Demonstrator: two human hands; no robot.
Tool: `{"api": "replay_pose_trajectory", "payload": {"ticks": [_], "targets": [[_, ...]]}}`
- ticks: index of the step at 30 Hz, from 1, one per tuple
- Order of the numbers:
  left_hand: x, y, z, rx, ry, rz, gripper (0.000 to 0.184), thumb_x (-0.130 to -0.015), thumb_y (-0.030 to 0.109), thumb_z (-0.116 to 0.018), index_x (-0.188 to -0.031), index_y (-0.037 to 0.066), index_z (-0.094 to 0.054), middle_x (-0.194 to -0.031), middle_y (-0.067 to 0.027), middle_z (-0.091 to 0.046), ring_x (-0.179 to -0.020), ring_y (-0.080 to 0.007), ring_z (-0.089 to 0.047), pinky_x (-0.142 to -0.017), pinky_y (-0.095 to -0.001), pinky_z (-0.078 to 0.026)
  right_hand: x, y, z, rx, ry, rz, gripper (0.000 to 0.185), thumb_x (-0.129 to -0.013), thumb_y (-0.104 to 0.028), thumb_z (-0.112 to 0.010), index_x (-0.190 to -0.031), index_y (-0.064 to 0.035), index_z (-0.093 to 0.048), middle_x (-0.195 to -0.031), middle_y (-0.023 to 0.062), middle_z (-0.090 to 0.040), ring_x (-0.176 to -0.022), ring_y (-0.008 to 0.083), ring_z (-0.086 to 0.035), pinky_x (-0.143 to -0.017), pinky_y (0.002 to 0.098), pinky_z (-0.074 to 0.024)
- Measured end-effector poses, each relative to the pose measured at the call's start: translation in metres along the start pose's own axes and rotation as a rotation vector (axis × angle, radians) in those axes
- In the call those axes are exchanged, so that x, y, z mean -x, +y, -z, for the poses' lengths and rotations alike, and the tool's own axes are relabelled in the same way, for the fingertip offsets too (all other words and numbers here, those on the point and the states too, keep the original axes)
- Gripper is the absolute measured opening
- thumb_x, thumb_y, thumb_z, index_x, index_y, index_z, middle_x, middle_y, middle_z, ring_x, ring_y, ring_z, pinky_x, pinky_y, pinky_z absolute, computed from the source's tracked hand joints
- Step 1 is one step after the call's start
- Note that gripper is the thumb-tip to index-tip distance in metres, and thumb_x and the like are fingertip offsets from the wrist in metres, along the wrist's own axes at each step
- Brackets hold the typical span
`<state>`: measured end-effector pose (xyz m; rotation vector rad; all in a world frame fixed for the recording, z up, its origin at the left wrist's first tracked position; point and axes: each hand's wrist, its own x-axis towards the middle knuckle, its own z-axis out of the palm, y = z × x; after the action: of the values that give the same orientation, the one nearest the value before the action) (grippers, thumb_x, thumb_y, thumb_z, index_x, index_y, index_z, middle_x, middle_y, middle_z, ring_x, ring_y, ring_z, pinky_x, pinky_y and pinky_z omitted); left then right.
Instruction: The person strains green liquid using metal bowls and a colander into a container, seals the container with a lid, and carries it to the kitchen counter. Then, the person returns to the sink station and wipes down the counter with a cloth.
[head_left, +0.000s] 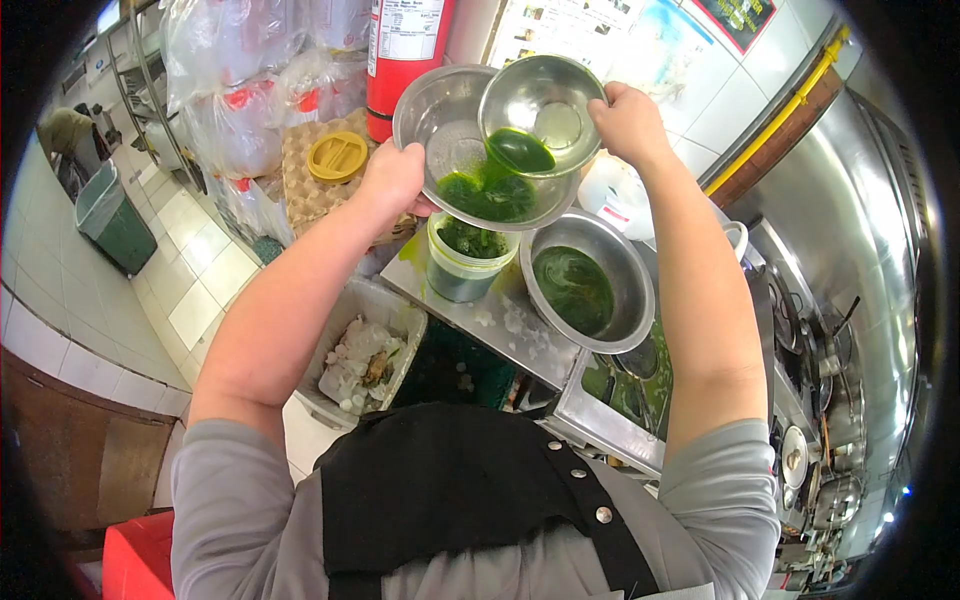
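Observation:
My left hand (393,182) grips the rim of a wide metal bowl (425,105), tilted over a plastic tub (462,278). Whether that bowl has holes in its base, I cannot tell. In my right hand (628,122) is a smaller metal bowl (545,85), tipped to the left, its rim overlapping the wide one. Green liquid (520,152) lies at its low lip, and more green liquid (490,195) is in the wide bowl. Dark green, frothy contents show at the tub's mouth. Beside the tub stands another metal bowl (640,290) with swirled green liquid in it.
A metal counter (510,335) carries the tub and bowl, with a green-stained tray (620,390) at its right. Below left is a waste bin (410,335). A fire extinguisher (405,60), egg cartons (300,190) with a yellow lid (337,157), and bagged containers (235,120) stand behind.

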<state>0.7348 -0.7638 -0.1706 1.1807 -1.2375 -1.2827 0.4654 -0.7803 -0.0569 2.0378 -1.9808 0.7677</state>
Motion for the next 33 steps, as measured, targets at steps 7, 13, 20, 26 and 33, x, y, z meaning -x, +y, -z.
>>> {"api": "replay_pose_trajectory", "payload": {"ticks": [7, 13, 20, 26, 33], "targets": [[0.002, 0.001, -0.001, 0.026, 0.001, -0.028, 0.037, -0.088, 0.021, -0.039, -0.105, -0.007, -0.056, -0.082, -0.0173, -0.066, -0.061, -0.0228, -0.066, -0.045, -0.0330, -0.053, 0.008, -0.012, 0.001, 0.025, 0.111, 0.113, 0.027, -0.080, -0.026, -0.053, -0.083, -0.0006, -0.062, -0.079, 0.0230, -0.063, -0.079, 0.0393, -0.061, -0.075, 0.0451, -0.0476], [0.004, 0.003, -0.001, 0.001, 0.005, -0.027, 0.037, -0.088, 0.021, -0.040, -0.105, -0.007, -0.057, -0.082, -0.0173, -0.066, -0.059, -0.0227, -0.065, -0.045, -0.0320, -0.053, 0.009, -0.015, 0.002, 0.081, 0.150, 0.169, 0.028, -0.082, -0.029, -0.053, -0.086, -0.0033, -0.064, -0.082, 0.0224, -0.065, -0.081, 0.0408, -0.062, -0.077, 0.0476, -0.0499], [-0.004, -0.005, 0.003, 0.011, -0.025, -0.017, 0.036, -0.088, 0.022, -0.040, -0.103, -0.006, -0.058, -0.082, -0.0164, -0.067, -0.059, -0.0229, -0.065, -0.047, -0.0320, -0.052, 0.012, -0.019, 0.003, 0.037, 0.207, 0.269, 0.027, -0.082, -0.028, -0.054, -0.082, -0.0028, -0.063, -0.075, 0.0217, -0.063, -0.076, 0.0409, -0.061, -0.073, 0.0475, -0.0493], [0.005, 0.002, -0.002, 0.042, -0.007, -0.009, 0.036, -0.088, 0.022, -0.041, -0.107, -0.006, -0.056, -0.086, -0.0173, -0.067, -0.060, -0.0238, -0.066, -0.048, -0.0327, -0.053, 0.025, -0.021, 0.002, 0.016, 0.204, 0.396, 0.020, -0.081, -0.024, -0.055, -0.081, -0.0048, -0.062, -0.080, 0.0170, -0.064, -0.075, 0.0379, -0.062, -0.070, 0.0459, -0.0505], [0.008, 0.005, 0.000, 0.017, -0.030, 0.005, 0.038, -0.088, 0.021, -0.042, -0.110, -0.006, -0.054, -0.088, -0.0173, -0.067, -0.063, -0.0243, -0.067, -0.050, -0.0339, -0.055, 0.040, 0.000, 0.002, 0.034, 0.377, 0.681, 0.010, -0.079, -0.017, -0.062, -0.083, -0.0079, -0.064, -0.102, 0.0083, -0.065, -0.080, 0.0325, -0.063, -0.071, 0.0414, -0.0531]]}}
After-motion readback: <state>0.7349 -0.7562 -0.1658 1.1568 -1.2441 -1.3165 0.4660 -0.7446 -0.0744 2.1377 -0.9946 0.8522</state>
